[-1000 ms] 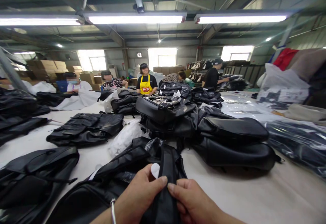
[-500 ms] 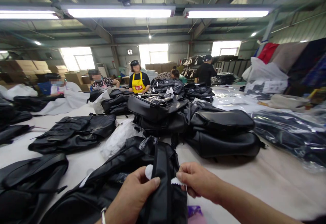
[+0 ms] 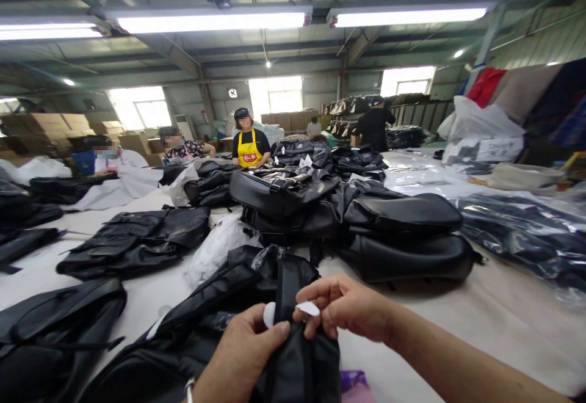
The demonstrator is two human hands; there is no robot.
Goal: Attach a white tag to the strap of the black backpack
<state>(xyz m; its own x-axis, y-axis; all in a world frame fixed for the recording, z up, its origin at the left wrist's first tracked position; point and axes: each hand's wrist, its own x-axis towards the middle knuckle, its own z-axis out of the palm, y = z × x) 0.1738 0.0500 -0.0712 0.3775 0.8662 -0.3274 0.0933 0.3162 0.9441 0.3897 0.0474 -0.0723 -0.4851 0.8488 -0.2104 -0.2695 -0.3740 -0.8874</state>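
Observation:
A black backpack lies in front of me, its wide padded strap running toward me. My left hand is closed round this strap, thumb on top. A white round piece shows by its index finger, partly hidden by the hand. Over the strap's right side, my right hand pinches a small white oval piece between its fingers. What the white pieces are made of I cannot tell.
Black bags are stacked ahead, beside a clear bag of white pieces. More backpacks lie left. Plastic-wrapped goods lie right. A purple packet is near me. A co-worker in a yellow apron is across the table.
My right hand has moved left and up over the strap, and the white piece in it has turned its flat face into view. My left hand keeps its hold.

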